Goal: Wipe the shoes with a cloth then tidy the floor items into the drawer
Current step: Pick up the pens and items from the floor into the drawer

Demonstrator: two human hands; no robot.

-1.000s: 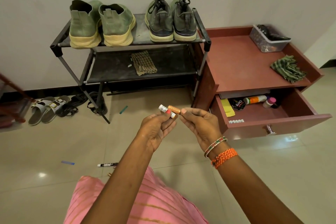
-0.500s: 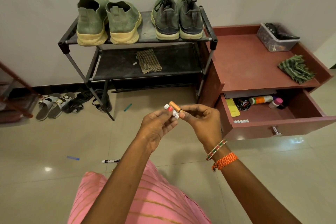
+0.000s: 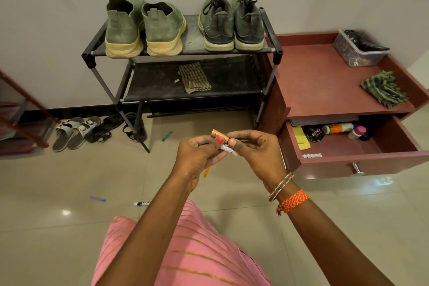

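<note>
Hands meet at the centre of the head view: the left hand [image 3: 199, 155] and the right hand [image 3: 257, 153] both pinch two small batteries, a copper-coloured battery [image 3: 217, 135] and a white battery [image 3: 228, 149], with fingers curled round them above the floor [image 3: 348, 216]; two pairs of shoes, a green pair [image 3: 144, 30] and a grey pair [image 3: 232, 25], stand on the top shelf of the rack [image 3: 276, 53]; a folded cloth [image 3: 194, 78] lies on the lower shelf; the drawer [image 3: 362, 162] stands open at the right, holding a polish tin [image 3: 313, 133] near its back edge; a marker [image 3: 141, 203] and a blue strip [image 3: 98, 199] lie on the floor.
</note>
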